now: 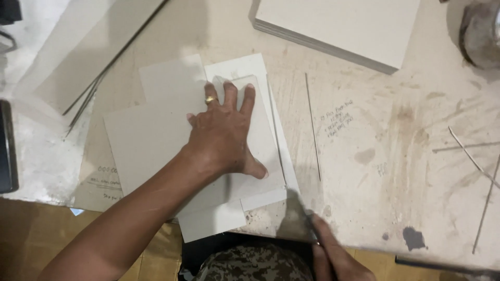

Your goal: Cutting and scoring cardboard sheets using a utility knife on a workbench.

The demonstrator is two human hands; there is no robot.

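Observation:
My left hand (224,135), with a ring on one finger, lies flat with fingers spread on a small grey board (260,140), pressing it down. This board rests on a white sheet (239,65), whose edge shows around it. A larger grey board (146,135) lies under my wrist to the left. At the table's near edge my right hand (336,257) grips a cutting knife. Its blurred blade (296,216) points up toward the right edge of the white sheet.
A stack of grey boards (338,26) sits at the back. A thin metal rod (312,125) lies right of the sheet, with pen scribbles on the stained tabletop (396,171). Thin strips (99,83) lie at left, a dark object (8,145) at the left edge, and a round grey thing (482,34) at top right.

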